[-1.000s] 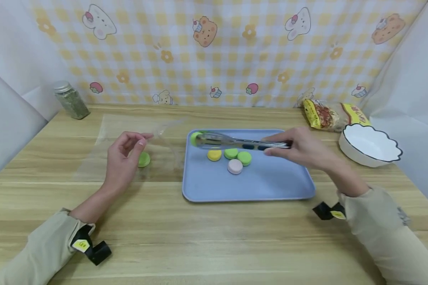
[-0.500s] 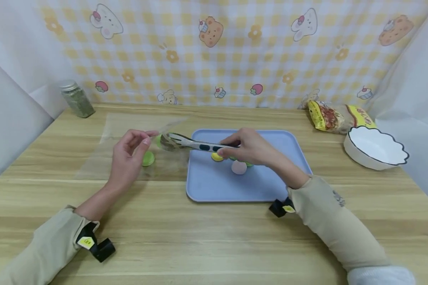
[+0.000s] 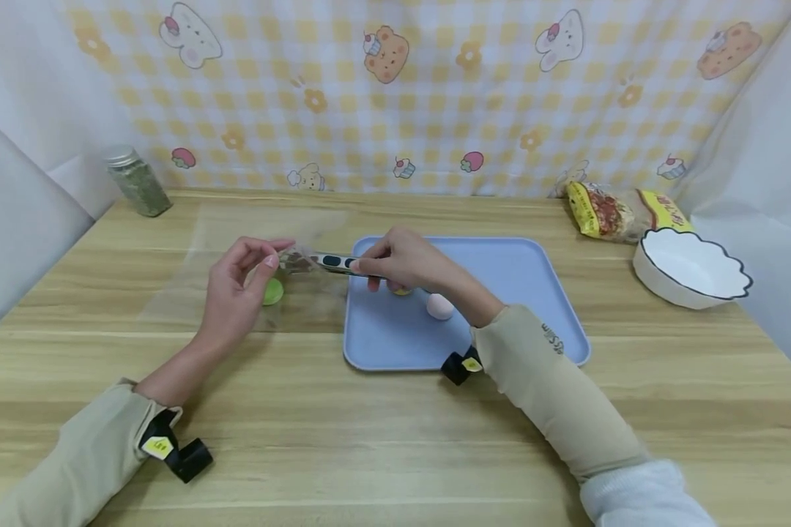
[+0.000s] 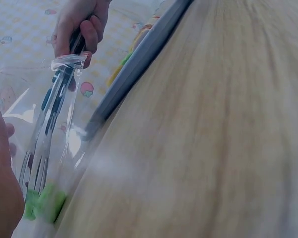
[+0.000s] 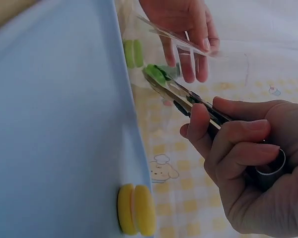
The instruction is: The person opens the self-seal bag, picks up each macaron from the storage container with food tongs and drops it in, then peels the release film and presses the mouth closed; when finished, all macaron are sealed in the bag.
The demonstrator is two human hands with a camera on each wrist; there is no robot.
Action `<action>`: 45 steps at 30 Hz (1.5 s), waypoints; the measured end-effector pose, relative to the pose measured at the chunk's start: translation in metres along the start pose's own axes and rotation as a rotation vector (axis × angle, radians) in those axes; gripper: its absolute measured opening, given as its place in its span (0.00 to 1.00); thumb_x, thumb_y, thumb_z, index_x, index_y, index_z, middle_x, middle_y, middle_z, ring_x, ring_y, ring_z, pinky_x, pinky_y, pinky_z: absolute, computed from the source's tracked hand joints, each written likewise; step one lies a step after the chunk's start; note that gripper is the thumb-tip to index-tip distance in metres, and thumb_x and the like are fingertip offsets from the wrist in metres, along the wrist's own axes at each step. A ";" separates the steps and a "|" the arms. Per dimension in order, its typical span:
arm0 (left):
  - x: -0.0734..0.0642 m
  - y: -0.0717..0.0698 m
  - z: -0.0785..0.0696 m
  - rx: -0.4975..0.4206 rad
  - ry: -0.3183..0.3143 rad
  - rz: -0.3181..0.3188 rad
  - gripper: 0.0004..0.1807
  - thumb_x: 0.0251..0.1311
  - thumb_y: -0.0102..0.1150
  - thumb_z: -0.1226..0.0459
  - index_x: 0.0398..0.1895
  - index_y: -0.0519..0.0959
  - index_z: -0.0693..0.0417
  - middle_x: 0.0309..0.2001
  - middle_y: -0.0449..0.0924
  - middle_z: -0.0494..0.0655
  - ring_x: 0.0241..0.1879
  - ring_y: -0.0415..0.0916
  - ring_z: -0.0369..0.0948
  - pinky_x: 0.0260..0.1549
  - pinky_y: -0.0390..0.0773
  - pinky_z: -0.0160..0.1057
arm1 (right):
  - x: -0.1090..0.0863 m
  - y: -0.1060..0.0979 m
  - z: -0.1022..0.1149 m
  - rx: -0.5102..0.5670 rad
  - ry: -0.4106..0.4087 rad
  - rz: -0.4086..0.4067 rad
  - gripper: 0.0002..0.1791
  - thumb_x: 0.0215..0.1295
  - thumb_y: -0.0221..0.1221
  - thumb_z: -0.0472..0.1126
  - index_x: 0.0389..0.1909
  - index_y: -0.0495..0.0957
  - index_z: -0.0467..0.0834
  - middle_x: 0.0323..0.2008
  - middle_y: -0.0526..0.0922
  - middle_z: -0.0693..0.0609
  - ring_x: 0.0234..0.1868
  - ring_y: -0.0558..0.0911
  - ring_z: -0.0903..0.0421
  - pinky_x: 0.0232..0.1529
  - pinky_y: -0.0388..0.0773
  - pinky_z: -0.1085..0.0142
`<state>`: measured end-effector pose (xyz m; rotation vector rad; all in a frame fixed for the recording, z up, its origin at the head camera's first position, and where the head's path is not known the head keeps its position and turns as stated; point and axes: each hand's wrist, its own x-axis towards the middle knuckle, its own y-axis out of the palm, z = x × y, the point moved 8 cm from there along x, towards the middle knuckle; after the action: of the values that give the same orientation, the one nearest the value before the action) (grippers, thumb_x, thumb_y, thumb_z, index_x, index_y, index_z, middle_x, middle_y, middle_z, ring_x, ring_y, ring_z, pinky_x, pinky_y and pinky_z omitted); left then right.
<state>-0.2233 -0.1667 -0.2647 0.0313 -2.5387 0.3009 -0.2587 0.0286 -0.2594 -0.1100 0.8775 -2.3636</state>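
Note:
My left hand [image 3: 237, 282] pinches the upper edge of a clear plastic bag [image 3: 204, 241] and holds its mouth raised. In my right hand [image 3: 411, 260] are metal tongs [image 3: 332, 262] with dark grip pads, gripped by the handle end. The tongs reach through the bag's mouth, their tips near my left fingers. In the right wrist view a green macaron [image 5: 156, 74] sits between the tong tips. Another green macaron [image 3: 273, 292] lies inside the bag. Beneath my right hand, a pale pink macaron [image 3: 439, 307] and a yellow macaron [image 5: 136, 210] rest on the blue tray [image 3: 395, 351].
At the back left stands a glass jar [image 3: 138, 183] of dried green herbs with a metal lid. A yellow printed food packet [image 3: 622, 212] lies at the back right, behind a white scalloped bowl [image 3: 692, 267]. A checked curtain [image 3: 395, 124] hangs behind the table.
My right hand has moved left from over the tray, carrying the green macaron in the tongs into the bag. My left hand has kept its hold on the bag.

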 end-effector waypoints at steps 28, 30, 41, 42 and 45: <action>0.001 -0.007 0.009 0.041 -0.071 -0.072 0.06 0.66 0.50 0.70 0.38 0.71 0.69 0.50 0.78 0.52 0.53 0.73 0.38 0.56 0.67 0.36 | -0.102 -0.065 -0.023 -0.159 0.055 -0.060 0.15 0.67 0.54 0.50 0.40 0.82 0.43 0.23 0.78 0.47 0.14 0.64 0.59 0.17 0.63 0.67; 0.001 -0.008 0.009 0.046 -0.071 -0.074 0.06 0.66 0.49 0.70 0.38 0.71 0.68 0.49 0.78 0.52 0.53 0.73 0.38 0.55 0.67 0.36 | -0.124 -0.080 -0.028 -0.198 0.087 -0.103 0.17 0.66 0.55 0.51 0.44 0.81 0.43 0.25 0.79 0.50 0.15 0.65 0.59 0.17 0.65 0.67; -0.001 -0.009 0.009 0.032 -0.051 -0.078 0.06 0.66 0.49 0.70 0.37 0.71 0.68 0.48 0.78 0.52 0.52 0.74 0.38 0.55 0.67 0.35 | -0.193 -0.140 -0.069 -0.431 -0.009 -0.381 0.23 0.58 0.64 0.42 0.56 0.76 0.42 0.19 0.78 0.54 0.15 0.72 0.59 0.13 0.63 0.68; -0.001 -0.009 0.009 0.026 -0.051 -0.080 0.06 0.66 0.49 0.70 0.37 0.71 0.68 0.48 0.79 0.52 0.52 0.74 0.38 0.55 0.68 0.35 | -0.194 -0.141 -0.071 -0.441 -0.026 -0.386 0.23 0.57 0.65 0.41 0.55 0.76 0.43 0.21 0.79 0.54 0.15 0.72 0.60 0.13 0.64 0.69; 0.000 -0.008 0.010 0.016 -0.052 -0.076 0.04 0.66 0.49 0.71 0.37 0.71 0.67 0.47 0.79 0.50 0.51 0.75 0.38 0.54 0.68 0.34 | -0.195 -0.140 -0.080 -0.460 -0.075 -0.402 0.22 0.53 0.68 0.38 0.51 0.79 0.48 0.27 0.80 0.58 0.17 0.71 0.62 0.16 0.64 0.71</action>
<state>-0.2282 -0.1762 -0.2709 0.1430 -2.5796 0.2940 -0.1942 0.2686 -0.2101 -0.6059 1.4597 -2.4419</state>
